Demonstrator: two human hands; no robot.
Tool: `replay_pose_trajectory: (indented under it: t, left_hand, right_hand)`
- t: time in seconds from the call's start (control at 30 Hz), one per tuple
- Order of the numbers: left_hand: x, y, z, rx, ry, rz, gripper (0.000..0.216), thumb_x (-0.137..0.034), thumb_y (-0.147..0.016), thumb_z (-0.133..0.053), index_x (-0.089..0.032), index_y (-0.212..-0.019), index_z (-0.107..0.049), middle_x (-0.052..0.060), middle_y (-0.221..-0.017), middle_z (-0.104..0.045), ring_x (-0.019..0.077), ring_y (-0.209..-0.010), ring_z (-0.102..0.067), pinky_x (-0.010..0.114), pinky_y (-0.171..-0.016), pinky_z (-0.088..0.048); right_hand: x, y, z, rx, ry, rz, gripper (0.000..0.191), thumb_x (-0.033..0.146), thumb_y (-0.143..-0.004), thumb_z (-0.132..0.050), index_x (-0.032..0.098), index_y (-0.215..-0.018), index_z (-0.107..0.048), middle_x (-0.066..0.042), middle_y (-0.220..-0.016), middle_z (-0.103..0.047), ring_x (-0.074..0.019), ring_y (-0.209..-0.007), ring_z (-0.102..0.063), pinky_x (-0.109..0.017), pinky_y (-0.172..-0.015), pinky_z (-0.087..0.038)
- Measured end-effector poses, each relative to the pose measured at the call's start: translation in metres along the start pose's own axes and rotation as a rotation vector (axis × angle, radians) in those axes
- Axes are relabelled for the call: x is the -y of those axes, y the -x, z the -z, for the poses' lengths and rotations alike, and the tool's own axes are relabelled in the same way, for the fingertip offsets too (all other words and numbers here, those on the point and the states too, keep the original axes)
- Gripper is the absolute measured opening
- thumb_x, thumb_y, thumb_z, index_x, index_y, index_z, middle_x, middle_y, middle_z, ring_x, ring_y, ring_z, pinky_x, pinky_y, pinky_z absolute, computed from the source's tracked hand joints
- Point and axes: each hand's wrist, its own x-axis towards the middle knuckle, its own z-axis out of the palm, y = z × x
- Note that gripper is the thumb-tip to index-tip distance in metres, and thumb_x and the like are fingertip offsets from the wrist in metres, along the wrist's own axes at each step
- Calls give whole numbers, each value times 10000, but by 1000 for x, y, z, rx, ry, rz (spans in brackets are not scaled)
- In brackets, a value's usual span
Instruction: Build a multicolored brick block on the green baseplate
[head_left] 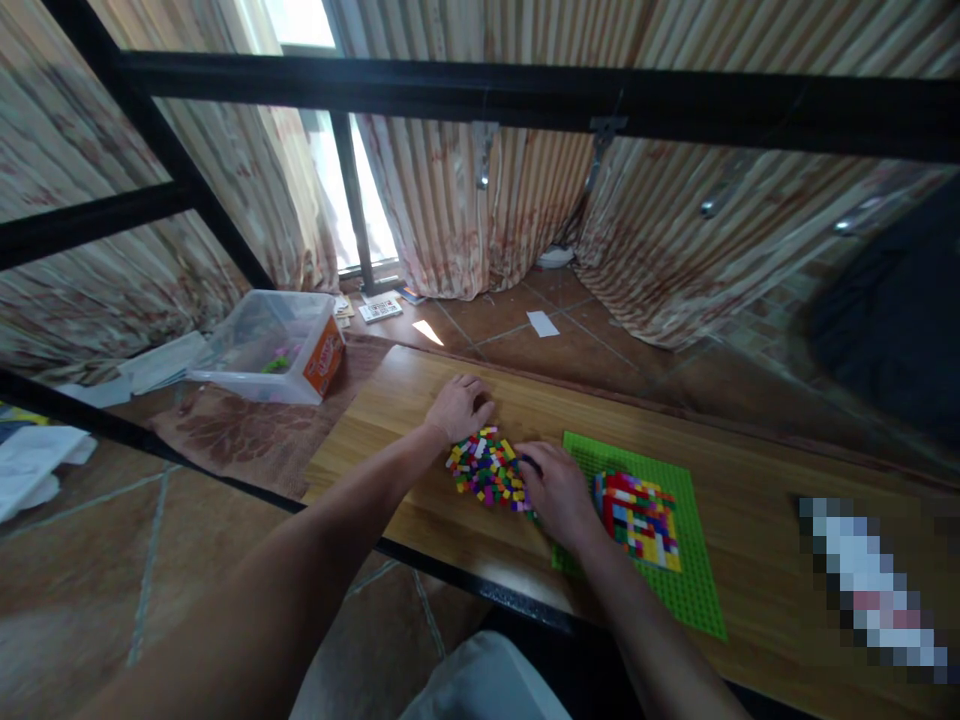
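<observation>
Nearest the camera, two bare forearms reached over one wooden table [750, 480]. The right hand [559, 492] lay palm down, fingers loosely curled, its tips at the right edge of one heap of small coloured bricks [487, 472]; whether it pinched a brick could not be told. Just right of it lay one green baseplate [675, 590], its long axis running away from the person, bearing one flat patch of joined bricks [639, 518] near its middle. The left hand [459, 406] rested behind the heap, fingers bent and close together, touching its far edge. Farther left stood one clear plastic box [270, 345] on a brown mat [247, 430]; its orange label was unreadable.
</observation>
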Motion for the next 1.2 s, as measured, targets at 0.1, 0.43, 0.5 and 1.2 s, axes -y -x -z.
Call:
replay_pose_trajectory:
  t: [0.1,0.43,0.5,1.2]
  left_hand:
    - [2,-2,-2,-23,-6,42,185,-289,-837,-545,-168,-928,-651,86,-997,-620,231,-986,-557,382,-946,-442]
    - [3,-1,-5,-67,-12,90,123,-279,-831,-566,-197,-883,-641,56,-967,-611,212,-972,-567,358,-931,-458]
    - [4,-1,-5,-73,-13,87,116,-276,-823,-576,-198,-880,-640,56,-962,-610,213,-963,-570,356,-921,-462]
    - [3,-2,-3,-60,-33,127,120,-292,-836,-559,-204,-867,-634,52,-949,-614,208,-963,-574,337,-904,-464]
  right_hand:
    - [3,-16,-2,-26,63,-116,278,225,-890,-443,195,-1036,-678,-95,-1006,-682,-232,-976,-586,-359,-894,-410]
    - [15,-28,-10,158,145,-187,255,264,-877,-508,195,-1054,-678,-88,-1035,-633,-206,-999,-532,-304,-871,-343]
    - [14,-27,-9,161,125,-186,241,254,-871,-515,198,-1040,-677,-85,-1032,-630,-205,-1006,-526,-303,-870,-339]
    - [43,26,27,-109,-1221,-527,333,397,-716,-728,235,-998,-654,1,-870,-629,-159,-827,-630,-320,-775,-517]
